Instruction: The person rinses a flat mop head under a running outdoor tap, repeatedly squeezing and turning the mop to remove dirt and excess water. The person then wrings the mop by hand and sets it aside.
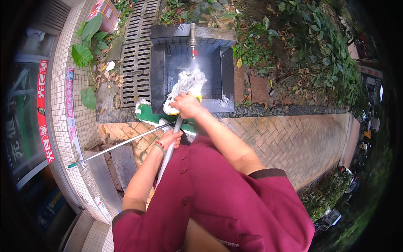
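My left hand (170, 139) is wrapped around the pale metal handle (167, 159) of a string mop, close to my body. Farther up, my right hand (189, 105) grips the mop where its white strands (185, 83) meet the yellow head (199, 98). Those strands hang over a dark tiled sink basin (161, 75). Water sprays from a metal tap (193, 41) with a red part onto or just beyond them. Below the basin's left front corner lies a green flat mop (148, 114) with a white fringe, partly hidden; a thin pole (119, 144) slants away from it to the left.
A slotted drain cover (137, 72) runs left of the basin. Beyond it stands a tiled wall (86, 126) beside a glass shopfront bearing writing. Leafy plants (315, 47) grow at the right, behind herringbone paving (283, 141). Stone slabs (121, 160) lie by my left arm.
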A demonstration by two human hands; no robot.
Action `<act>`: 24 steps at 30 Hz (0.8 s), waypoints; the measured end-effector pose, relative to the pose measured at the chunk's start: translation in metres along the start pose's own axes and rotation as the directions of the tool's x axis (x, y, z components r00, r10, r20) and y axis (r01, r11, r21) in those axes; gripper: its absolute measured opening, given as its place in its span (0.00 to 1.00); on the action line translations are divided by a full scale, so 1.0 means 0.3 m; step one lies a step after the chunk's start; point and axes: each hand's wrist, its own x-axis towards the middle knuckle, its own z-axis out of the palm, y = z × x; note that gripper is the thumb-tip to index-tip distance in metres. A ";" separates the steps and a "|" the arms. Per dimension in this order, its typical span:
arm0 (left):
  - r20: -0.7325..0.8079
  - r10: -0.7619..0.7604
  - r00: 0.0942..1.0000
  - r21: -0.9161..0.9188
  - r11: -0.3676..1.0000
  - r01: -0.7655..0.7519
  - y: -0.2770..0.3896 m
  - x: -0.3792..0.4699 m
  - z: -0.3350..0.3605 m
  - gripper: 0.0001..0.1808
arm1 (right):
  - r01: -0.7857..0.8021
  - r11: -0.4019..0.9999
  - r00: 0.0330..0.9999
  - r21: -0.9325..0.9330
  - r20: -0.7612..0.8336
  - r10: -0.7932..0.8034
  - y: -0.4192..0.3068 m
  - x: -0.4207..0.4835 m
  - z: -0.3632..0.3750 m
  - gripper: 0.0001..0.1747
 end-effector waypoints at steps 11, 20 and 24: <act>-0.060 -0.050 0.997 0.013 0.999 0.051 -0.101 0.009 -0.031 0.08 | -0.048 0.999 0.998 0.018 -0.040 0.048 -0.112 -0.143 0.258 0.22; -0.092 -0.025 0.995 0.175 0.984 0.041 -0.201 -0.137 -0.020 0.07 | -0.116 0.991 0.993 0.061 0.029 0.114 -0.271 -0.249 0.286 0.23; -0.117 -0.047 0.992 0.174 0.983 0.067 -0.190 -0.147 -0.026 0.07 | -0.124 0.982 0.992 0.143 0.001 0.125 -0.287 -0.249 0.274 0.23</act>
